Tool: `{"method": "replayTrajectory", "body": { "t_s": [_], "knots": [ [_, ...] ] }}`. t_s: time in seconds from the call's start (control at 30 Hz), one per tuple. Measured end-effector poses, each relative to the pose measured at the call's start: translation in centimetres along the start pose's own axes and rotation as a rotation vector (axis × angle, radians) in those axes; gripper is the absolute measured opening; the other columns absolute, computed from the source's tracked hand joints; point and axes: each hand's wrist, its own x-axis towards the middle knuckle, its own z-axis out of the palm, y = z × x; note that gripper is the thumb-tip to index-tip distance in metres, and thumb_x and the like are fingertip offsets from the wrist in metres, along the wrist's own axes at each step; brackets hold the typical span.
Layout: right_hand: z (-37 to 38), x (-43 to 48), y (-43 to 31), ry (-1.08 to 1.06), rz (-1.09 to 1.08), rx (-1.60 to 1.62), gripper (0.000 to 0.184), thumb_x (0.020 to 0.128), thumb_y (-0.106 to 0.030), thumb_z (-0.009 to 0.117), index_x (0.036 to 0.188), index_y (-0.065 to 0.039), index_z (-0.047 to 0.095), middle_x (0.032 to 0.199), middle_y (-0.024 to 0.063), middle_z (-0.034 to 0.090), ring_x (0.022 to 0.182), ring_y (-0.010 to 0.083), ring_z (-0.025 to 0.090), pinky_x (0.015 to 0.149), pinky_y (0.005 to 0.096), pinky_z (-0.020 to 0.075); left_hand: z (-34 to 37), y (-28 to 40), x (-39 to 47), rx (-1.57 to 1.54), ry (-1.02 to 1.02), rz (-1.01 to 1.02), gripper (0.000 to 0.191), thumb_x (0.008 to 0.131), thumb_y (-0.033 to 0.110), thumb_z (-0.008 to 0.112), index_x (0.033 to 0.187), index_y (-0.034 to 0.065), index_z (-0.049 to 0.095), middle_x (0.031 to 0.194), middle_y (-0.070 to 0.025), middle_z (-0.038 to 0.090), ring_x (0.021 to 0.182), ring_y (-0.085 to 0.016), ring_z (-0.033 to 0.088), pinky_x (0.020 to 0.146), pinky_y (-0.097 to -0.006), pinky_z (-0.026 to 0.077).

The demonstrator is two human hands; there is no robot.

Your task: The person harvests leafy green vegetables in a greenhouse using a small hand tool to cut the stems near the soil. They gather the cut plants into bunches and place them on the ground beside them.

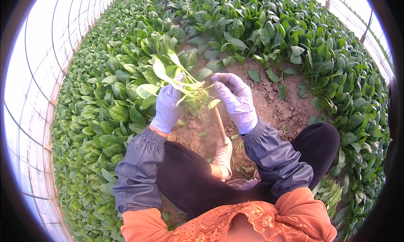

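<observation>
My left hand [168,103], in a thin lavender glove, holds an uprooted spinach plant [189,85] by its stems. The leaves fan out to the upper left, and the root end points right. My right hand [236,100], gloved the same way, is at the root end with thumb and forefinger close together. A thin stem reaches towards those fingertips; whether they pinch it is unclear. Below the plant, a wooden tool handle [220,123] slants down to my shoe [222,156]. The tool's far end is hidden.
Dense spinach [104,115] stands on the left, with more spinach [347,93] ahead and on the right. Cracked bare soil [268,84] lies between. A bunch of spinach [329,194] rests near my right elbow. A clear plastic tunnel wall [34,93] curves along the left.
</observation>
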Motion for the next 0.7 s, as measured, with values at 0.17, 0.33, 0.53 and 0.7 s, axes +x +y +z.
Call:
{"method": "replayTrajectory", "body": {
  "t_s": [0.17, 0.33, 0.53, 0.7],
  "knots": [
    [0.4, -0.1, -0.7, -0.083, -0.060, -0.270, 0.044, 0.081, -0.001, 0.069, 0.123, -0.005, 0.058, 0.098, -0.0048, 0.060, 0.076, 0.0004, 0.051, 0.067, 0.0171, 0.0428, -0.1, 0.1, 0.1, 0.048, -0.011, -0.013, 0.049, 0.075, -0.001, 0.062, 0.123, -0.0012, 0.051, 0.132, -0.0125, 0.058, 0.103, -0.029, 0.061, 0.083, -0.0366, 0.047],
    [0.6, -0.2, -0.3, -0.086, -0.065, -0.307, 0.039, 0.075, -0.002, 0.073, 0.113, -0.005, 0.062, 0.090, 0.0027, 0.062, 0.064, 0.0109, 0.055, 0.062, 0.0249, 0.0477, -0.2, 0.2, 0.1, 0.102, 0.014, 0.036, 0.051, 0.075, -0.002, 0.061, 0.125, -0.0014, 0.050, 0.134, -0.0131, 0.056, 0.105, -0.029, 0.060, 0.083, -0.0372, 0.047],
    [0.6, -0.4, -0.5, -0.070, -0.314, -0.518, 0.020, 0.082, -0.005, 0.072, 0.101, -0.006, 0.067, 0.075, 0.0025, 0.061, 0.064, 0.0140, 0.059, 0.060, 0.0261, 0.0473, -0.3, 0.0, -0.1, 0.104, -0.006, -0.008, 0.056, 0.075, -0.003, 0.060, 0.129, -0.0013, 0.047, 0.135, -0.0137, 0.055, 0.107, -0.031, 0.059, 0.083, -0.0378, 0.046],
    [-3.4, 0.7, -2.9, -0.212, 0.324, 0.088, 0.020, 0.093, -0.023, 0.066, 0.095, -0.003, 0.068, 0.073, -0.0038, 0.060, 0.064, 0.0070, 0.055, 0.061, 0.0233, 0.0464, -0.4, -0.9, -0.5, 0.082, 0.047, 0.001, 0.052, 0.072, -0.005, 0.061, 0.123, 0.0005, 0.049, 0.135, -0.0147, 0.055, 0.109, -0.032, 0.059, 0.083, -0.0390, 0.047]
  ]
}}
